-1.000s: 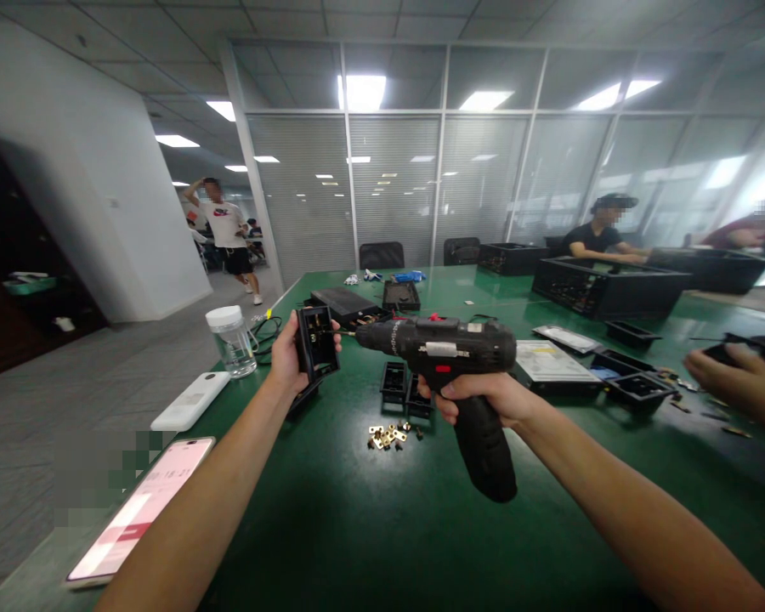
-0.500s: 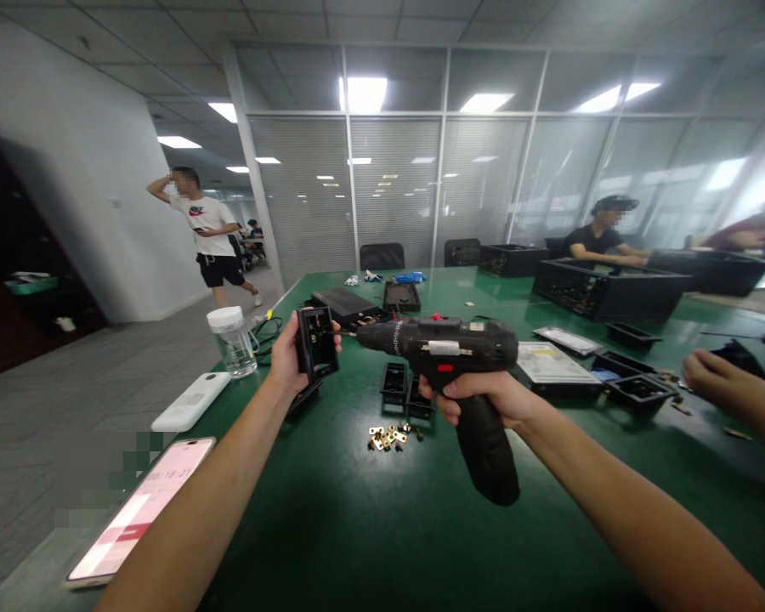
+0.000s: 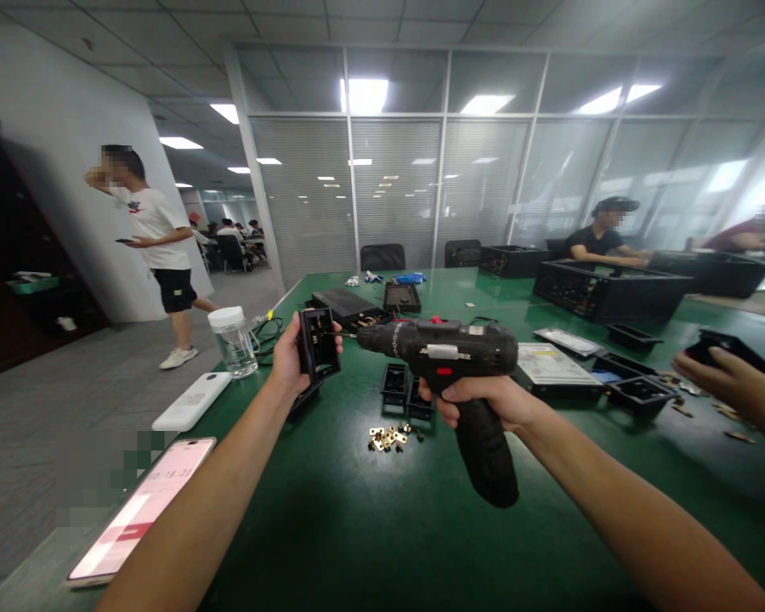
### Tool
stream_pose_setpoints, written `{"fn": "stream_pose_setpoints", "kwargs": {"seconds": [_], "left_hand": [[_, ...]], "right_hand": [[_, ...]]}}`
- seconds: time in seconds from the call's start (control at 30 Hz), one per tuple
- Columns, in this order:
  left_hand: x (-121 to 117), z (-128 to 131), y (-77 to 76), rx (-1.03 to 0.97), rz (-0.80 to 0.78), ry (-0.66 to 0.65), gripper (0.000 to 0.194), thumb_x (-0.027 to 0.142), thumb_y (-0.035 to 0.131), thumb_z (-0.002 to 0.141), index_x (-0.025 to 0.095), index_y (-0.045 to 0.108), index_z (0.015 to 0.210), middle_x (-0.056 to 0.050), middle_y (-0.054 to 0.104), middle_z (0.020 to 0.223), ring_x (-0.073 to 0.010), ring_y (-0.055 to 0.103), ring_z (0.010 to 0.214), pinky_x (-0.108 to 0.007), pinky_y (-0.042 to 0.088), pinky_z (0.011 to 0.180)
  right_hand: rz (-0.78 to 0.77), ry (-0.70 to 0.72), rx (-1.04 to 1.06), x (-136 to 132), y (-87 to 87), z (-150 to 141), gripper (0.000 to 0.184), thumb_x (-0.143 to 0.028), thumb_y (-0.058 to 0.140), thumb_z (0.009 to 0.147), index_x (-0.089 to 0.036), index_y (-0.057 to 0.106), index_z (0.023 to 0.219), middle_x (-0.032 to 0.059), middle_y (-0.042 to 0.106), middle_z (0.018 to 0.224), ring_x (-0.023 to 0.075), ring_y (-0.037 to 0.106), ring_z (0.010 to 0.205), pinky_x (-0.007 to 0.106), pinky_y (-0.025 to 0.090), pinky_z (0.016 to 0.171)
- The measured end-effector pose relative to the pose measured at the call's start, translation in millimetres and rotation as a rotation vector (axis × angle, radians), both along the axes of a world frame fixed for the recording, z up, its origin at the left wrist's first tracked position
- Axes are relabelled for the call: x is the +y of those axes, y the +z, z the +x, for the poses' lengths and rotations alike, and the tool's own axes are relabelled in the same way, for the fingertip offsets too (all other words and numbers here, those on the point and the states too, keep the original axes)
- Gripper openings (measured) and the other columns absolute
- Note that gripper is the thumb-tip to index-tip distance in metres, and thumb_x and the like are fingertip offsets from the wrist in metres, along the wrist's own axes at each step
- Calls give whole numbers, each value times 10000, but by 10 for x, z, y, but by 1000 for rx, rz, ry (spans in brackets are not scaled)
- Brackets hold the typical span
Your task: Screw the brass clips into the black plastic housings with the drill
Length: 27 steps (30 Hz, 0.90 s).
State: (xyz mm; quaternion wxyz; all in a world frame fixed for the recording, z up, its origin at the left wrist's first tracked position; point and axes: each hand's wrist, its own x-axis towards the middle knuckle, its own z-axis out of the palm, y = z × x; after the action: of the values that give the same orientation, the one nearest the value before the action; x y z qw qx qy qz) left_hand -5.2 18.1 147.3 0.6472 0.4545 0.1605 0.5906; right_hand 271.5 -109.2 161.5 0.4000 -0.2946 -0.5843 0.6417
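My left hand [image 3: 291, 355] is closed around a small black plastic frame [image 3: 324, 361], held upright above the table with its hollow inside towards the drill. A black cordless drill [image 3: 465, 348] is in my right hand [image 3: 484, 398], its fingers wrapped round the grip. The drill points left, and its bit [image 3: 349, 335] reaches to the open side of the frame; whether it touches a screw is too small to tell. Below the drill stand two more small black frames [image 3: 394, 384]. Nearer to me lies a pile of brass plates and small screws [image 3: 388, 438].
On the green table's left are a phone [image 3: 144, 514], a white power bank [image 3: 191, 401] and a water bottle [image 3: 233, 342]. Hard drives [image 3: 558, 365], black trays [image 3: 641, 393] and large black cases [image 3: 612, 289] stand right. A co-worker's hand [image 3: 720, 374] holds a black part there.
A walking person has come nearer on the left. At the right, the co-worker's hand has lifted a black part. My hands, the drill and the frame have hardly moved.
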Motion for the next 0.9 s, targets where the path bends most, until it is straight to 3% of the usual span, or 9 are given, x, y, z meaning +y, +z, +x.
{"fn": "stream_pose_setpoints", "kwargs": {"seconds": [0.2,0.47,0.9], "left_hand": [[11,-5,-13,-3,7,-16,475,538,490,916,98,666,945,-114,714,867,-198,695,675,-312,587,604],[66,-35,-46,-17,37,-60,470,549,542,884,104,664,974,-112,727,881,-209,706,699,-316,596,620],[6,-6,-4,-9,11,-28,459,535,510,905,103,660,943,-108,718,859,-201,697,674,-314,586,602]], "right_hand": [[-9,-3,-6,-29,11,1,266,-242,648,744,-205,710,1000,78,636,876,88,484,626,288,432,606],[8,2,-31,54,-43,13,303,-306,705,677,-201,700,961,66,620,797,106,483,583,281,449,548],[2,34,-12,42,-67,25,260,-264,646,730,-238,706,982,63,614,799,97,469,615,293,413,591]]}}
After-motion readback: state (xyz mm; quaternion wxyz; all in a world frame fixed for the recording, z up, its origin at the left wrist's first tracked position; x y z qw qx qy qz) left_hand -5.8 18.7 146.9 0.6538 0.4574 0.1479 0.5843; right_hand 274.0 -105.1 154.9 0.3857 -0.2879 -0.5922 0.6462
